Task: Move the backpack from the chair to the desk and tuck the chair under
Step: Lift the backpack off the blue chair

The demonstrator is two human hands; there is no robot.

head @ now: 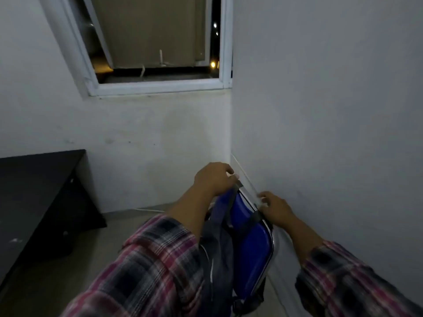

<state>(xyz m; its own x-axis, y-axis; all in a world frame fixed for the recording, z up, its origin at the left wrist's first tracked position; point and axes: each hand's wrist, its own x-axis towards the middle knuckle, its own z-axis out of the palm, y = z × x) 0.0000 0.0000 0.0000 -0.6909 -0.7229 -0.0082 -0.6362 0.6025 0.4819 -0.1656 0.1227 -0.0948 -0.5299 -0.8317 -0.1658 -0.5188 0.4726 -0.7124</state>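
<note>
A dark grey and blue backpack [217, 248] hangs against the blue padded chair back [251, 236], which has a chrome frame and stands close to the right wall. Dark straps of the backpack cross over the chair back. My left hand [214, 179] is closed on the backpack's top strap at the upper end of the chair back. My right hand [275, 209] holds the chrome top edge of the chair. The dark desk [34, 191] stands at the left, apart from the chair. The chair's seat and legs are hidden.
White walls meet in a corner just behind the chair, the right wall [332, 133] almost touching it. A window [158, 53] is open above. Grey floor [109, 239] lies between desk and chair, with a thin cable along the skirting.
</note>
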